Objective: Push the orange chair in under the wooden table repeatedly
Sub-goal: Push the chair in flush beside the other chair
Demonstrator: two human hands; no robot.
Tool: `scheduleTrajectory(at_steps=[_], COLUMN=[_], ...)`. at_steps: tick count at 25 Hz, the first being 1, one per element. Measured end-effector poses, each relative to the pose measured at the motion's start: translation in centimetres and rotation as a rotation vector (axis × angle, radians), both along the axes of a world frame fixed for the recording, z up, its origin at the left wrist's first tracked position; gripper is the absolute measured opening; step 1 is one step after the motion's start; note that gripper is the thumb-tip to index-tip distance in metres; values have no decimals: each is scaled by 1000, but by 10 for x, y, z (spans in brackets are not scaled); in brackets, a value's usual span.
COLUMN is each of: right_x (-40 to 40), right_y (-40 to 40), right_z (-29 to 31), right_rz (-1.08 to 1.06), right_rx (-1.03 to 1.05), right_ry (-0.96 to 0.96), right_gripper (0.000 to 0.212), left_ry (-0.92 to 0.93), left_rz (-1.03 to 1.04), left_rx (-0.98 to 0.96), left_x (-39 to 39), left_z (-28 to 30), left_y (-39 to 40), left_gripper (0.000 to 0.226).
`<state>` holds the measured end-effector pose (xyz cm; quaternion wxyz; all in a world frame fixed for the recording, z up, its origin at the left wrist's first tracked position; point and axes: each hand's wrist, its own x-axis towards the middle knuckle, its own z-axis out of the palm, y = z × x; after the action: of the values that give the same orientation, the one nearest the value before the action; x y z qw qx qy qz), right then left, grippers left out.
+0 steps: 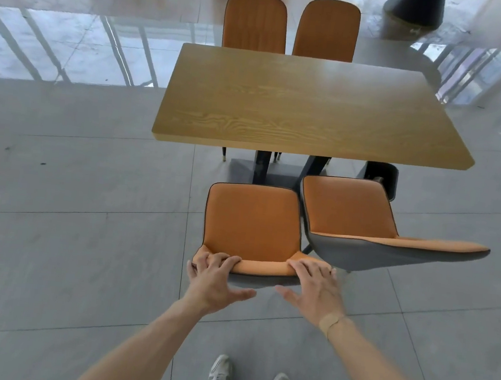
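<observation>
Left grip (215, 274): I see it clamped over the backrest of the orange padded grey-backed chair (252, 221).
Right grip (314, 289): apart, fingers flat on that backrest.
Chair: pulled out, just short of the rectangular light-wood counter (313, 109).

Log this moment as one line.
left hand: grips orange chair backrest | right hand: rests on backrest | seat: not yet under wooden table

Four orange chairs (253, 221) (346, 206) (256, 23) (326, 30), two at twelve o'clock, two at six; one wooden table (314, 103); two hands (215, 276) (316, 289).
</observation>
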<state>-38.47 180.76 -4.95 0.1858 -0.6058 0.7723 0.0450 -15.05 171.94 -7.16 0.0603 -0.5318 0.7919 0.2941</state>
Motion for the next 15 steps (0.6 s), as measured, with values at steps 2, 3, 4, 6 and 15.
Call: scheduleTrajectory(at_steps=[2, 3, 4, 6, 15], right_x=[-6, -10, -13, -19, -32], right_y=[-10, -14, -17, -19, -35], right_z=[-5, -8, -11, -16, -30], right_rz=[14, 18, 21, 39, 45], right_rx=[45, 56, 51, 18, -115], right_ry=[-7, -14, -25, -51, -81], right_gripper=[76, 78, 81, 87, 76], left_ry=[-49, -64, -72, -62, 96], left_rz=[11, 6, -10, -49, -45], left_rx=[-24, -51, -87, -146, -231], left_x=[-9, -12, -13, -12, -22], left_z=[-2, -4, -6, -9, -16], left_y=[-6, -10, -13, -19, -42], left_gripper=[92, 93, 94, 96, 85])
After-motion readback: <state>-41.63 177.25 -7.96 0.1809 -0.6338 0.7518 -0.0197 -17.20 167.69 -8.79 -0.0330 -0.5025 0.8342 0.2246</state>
